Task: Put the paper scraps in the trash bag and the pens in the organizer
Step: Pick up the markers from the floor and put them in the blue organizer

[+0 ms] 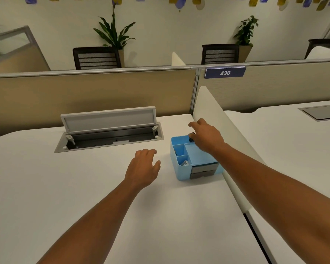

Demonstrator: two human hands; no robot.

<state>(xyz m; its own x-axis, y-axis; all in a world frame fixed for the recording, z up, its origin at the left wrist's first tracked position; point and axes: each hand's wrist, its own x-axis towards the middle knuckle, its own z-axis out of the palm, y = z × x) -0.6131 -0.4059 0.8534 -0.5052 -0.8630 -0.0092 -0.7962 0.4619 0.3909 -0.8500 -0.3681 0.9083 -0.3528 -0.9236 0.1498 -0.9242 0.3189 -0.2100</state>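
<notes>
A light blue desk organizer with several compartments and grey drawers stands on the white desk, next to the side divider. My right hand reaches over its back compartment, fingers curled around a small dark object, likely a pen end; most of it is hidden. My left hand hovers just above the desk to the left of the organizer, fingers apart and holding nothing. Something white lies in a front compartment. No paper scraps or trash bag are in view.
An open cable tray with its lid raised is set into the white desk behind my left hand. A white divider borders the desk on the right, a beige partition at the back. Chairs and plants stand beyond.
</notes>
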